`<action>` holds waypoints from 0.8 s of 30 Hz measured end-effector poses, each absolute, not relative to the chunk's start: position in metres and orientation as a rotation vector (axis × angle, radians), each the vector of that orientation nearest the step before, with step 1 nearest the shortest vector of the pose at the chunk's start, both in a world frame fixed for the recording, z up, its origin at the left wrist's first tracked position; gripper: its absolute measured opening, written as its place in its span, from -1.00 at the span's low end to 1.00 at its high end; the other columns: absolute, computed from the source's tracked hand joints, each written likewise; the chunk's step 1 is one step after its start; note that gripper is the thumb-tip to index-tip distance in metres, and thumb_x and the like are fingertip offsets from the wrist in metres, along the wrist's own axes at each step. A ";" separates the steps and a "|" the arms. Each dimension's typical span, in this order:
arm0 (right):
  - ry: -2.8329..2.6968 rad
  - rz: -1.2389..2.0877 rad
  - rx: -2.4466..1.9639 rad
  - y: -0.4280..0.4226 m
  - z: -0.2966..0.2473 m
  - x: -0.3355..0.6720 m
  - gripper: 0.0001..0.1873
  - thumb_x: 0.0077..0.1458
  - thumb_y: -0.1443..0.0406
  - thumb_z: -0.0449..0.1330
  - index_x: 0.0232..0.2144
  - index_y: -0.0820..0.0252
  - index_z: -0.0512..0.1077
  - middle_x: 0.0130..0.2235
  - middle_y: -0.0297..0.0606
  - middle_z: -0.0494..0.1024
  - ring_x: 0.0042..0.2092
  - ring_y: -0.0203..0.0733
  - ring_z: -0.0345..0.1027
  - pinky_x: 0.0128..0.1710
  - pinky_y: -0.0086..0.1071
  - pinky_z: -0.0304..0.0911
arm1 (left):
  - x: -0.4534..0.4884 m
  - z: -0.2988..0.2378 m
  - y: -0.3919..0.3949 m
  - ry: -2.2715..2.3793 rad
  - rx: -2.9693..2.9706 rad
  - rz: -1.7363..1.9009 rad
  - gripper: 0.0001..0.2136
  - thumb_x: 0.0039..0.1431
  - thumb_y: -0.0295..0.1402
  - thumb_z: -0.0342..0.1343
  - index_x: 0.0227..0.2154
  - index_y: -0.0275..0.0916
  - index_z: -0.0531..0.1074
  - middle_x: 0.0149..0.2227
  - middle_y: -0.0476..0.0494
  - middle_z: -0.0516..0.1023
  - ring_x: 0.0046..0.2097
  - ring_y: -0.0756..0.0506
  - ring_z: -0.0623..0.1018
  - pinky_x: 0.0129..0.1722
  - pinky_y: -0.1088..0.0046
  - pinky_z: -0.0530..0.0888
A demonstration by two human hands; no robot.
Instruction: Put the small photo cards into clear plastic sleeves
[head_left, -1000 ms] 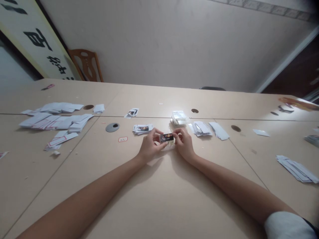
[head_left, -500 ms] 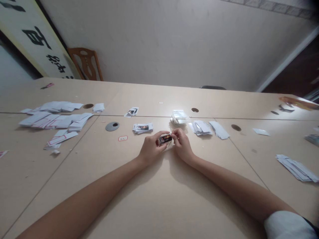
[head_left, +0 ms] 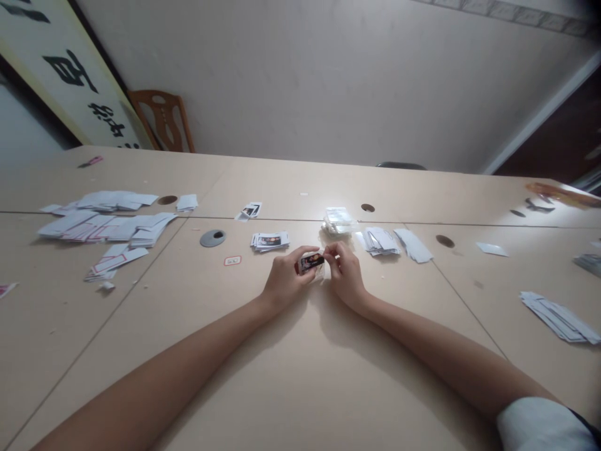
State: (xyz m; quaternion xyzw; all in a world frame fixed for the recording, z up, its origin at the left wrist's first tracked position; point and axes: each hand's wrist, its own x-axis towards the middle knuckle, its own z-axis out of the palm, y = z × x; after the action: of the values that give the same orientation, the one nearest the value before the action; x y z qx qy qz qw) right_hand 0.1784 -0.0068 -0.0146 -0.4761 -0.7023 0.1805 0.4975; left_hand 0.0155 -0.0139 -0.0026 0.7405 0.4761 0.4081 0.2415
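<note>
A small dark picture card (head_left: 310, 262) in what looks like a clear plastic sleeve is between my hands, just above the table. My left hand (head_left: 286, 275) is closed on its left side, with the thumb below and fingers along the top. At its right end my right hand (head_left: 344, 269) is closed in a pinch at the sleeve's edge; the exact contact is too small to tell. Beyond my hands lies a stack of clear plastic sleeves (head_left: 339, 219). Left of it is a pile of picture cards (head_left: 271, 240).
White paper slips (head_left: 89, 227) spread over the left of the table. More stacks of slips (head_left: 381, 242) lie right of my hands, and another pile (head_left: 558, 317) is far right. A grey grommet cap (head_left: 213, 238) and a red-bordered label (head_left: 232, 260) sit left of my hands.
My hands keep nearly the same place and hold. My right fingers have shifted very slightly at the card's right end. Nothing on the table has visibly moved.
</note>
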 end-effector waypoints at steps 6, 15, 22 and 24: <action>-1.730 0.345 -1.096 -0.009 -0.013 0.180 -0.92 0.19 0.33 0.06 -0.36 0.13 0.35 -0.36 -0.29 0.45 -0.35 -0.23 0.34 -0.40 -0.37 0.25 | 0.014 -0.002 -0.014 1.273 2.003 1.149 -0.67 0.04 -0.37 0.16 -0.08 -0.17 0.48 -0.26 -0.05 0.61 -0.38 -0.03 0.52 -0.35 0.52 0.40; -1.741 0.345 -1.093 -0.005 -0.011 0.186 -0.88 0.13 0.24 0.19 -0.30 0.14 0.34 -0.30 -0.26 0.46 -0.39 -0.26 0.32 -0.47 -0.38 0.25 | 0.013 -0.004 -0.012 1.219 1.970 1.173 -0.64 0.04 -0.35 0.19 -0.05 -0.16 0.47 -0.14 -0.08 0.59 -0.38 0.00 0.52 -0.40 0.55 0.41; -1.857 0.260 -1.105 -0.004 -0.011 0.188 -0.92 0.18 0.25 0.15 -0.34 0.13 0.34 -0.32 -0.28 0.42 -0.36 -0.25 0.30 -0.41 -0.37 0.22 | 0.013 -0.003 -0.012 1.214 1.955 1.141 -0.66 0.07 -0.29 0.19 -0.05 -0.13 0.47 -0.16 -0.05 0.59 -0.52 0.06 0.39 -0.52 0.55 0.34; -1.866 0.255 -1.094 -0.005 -0.011 0.188 -0.93 0.19 0.27 0.14 -0.34 0.13 0.35 -0.32 -0.29 0.41 -0.35 -0.25 0.30 -0.40 -0.38 0.21 | 0.012 -0.003 -0.012 1.205 1.950 1.133 -0.66 0.08 -0.29 0.17 -0.04 -0.11 0.46 -0.14 -0.03 0.59 -0.53 0.07 0.37 -0.52 0.56 0.33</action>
State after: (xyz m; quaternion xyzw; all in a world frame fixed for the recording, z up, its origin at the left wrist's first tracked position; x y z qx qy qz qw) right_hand 0.1882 -0.0049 -0.0107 -0.4450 -0.7592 0.1037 0.4634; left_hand 0.0124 -0.0120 -0.0034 0.7304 0.4513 0.4242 0.2879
